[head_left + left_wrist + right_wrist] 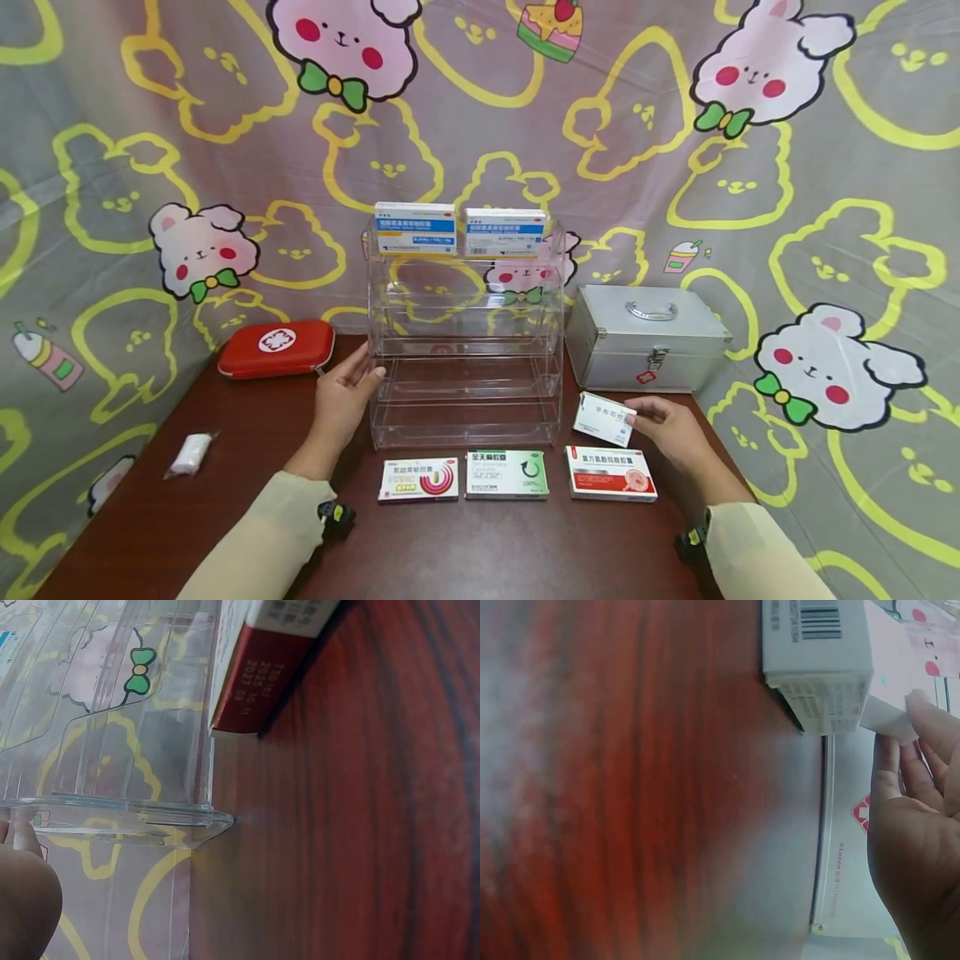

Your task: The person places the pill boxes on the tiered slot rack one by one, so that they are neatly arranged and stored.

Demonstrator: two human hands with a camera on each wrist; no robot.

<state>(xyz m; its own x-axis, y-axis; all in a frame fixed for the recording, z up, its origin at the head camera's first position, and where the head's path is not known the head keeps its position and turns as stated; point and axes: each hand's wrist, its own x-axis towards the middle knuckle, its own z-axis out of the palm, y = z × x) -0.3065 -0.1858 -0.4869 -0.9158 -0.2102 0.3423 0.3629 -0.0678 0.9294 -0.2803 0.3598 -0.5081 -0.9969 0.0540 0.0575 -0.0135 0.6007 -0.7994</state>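
Observation:
My right hand (667, 427) pinches a small white medicine box (603, 419) between thumb and fingers, tilted, just right of the clear tiered acrylic rack (465, 435). In the right wrist view the thumb lies on the box's face with fingers behind. My left hand (343, 400) rests against the rack's left side, fingers partly hidden behind the edge. Two blue-and-white medicine boxes, a left one (415, 230) and a right one (506, 233), stand on the top tier. Before the rack lie a pink-and-white box (417, 481), a green-and-white box (507, 476) and a red-and-white box (611, 475).
A silver metal case (645, 337) with a handle stands behind my right hand. At the back left lies a red zip case (277, 348). A small white wrapped roll (191, 454) sits on the left of the brown table (495, 550). A patterned curtain hangs close behind.

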